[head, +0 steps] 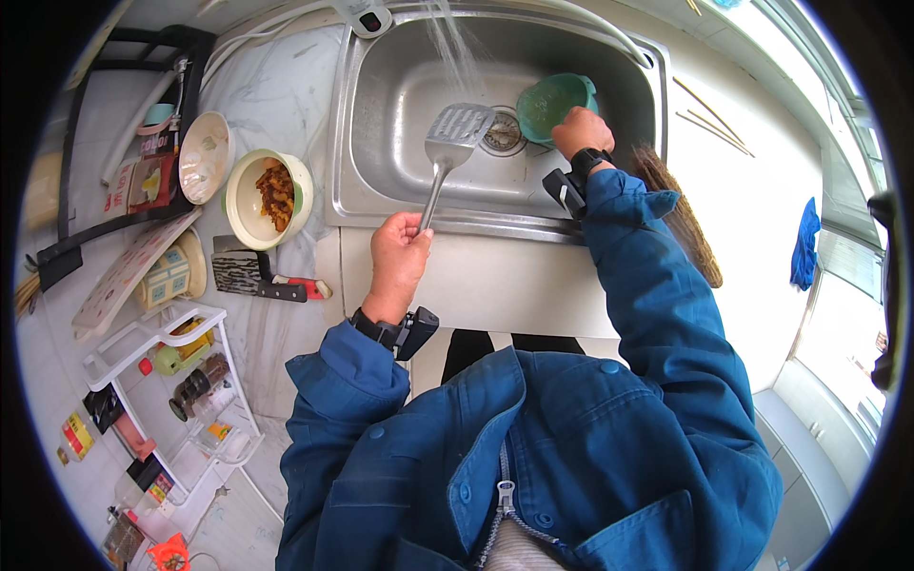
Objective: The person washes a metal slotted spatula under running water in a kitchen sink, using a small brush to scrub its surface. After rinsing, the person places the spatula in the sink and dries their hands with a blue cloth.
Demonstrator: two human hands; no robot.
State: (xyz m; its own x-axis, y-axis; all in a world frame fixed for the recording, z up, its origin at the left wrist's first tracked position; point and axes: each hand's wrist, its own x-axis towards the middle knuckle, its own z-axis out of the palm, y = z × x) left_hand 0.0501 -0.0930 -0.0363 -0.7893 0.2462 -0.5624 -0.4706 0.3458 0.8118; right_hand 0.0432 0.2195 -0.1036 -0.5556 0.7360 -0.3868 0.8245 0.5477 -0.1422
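My left hand (400, 260) grips the handle of a slotted metal spatula (459, 132), its head raised over the stainless steel sink (400, 150). Water runs from the tap (368, 18) in a spray behind the spatula head. At the sink's right side, my right hand (583, 133) is closed at the near rim of a green bowl (546, 103), which holds some cloudy liquid and sits beside the drain strainer (502, 132). The fingers of that hand are partly hidden, being seen from above.
Left of the sink stand a pot (243, 207) with browned food, an oval dish (207, 157) and two cleavers (239, 273), blades overlapping. A white shelf rack (228, 342) holds jars. Right of the sink lie a brush-like bundle (685, 221) and thin sticks (714, 132); a blue cloth (806, 246) is farther right.
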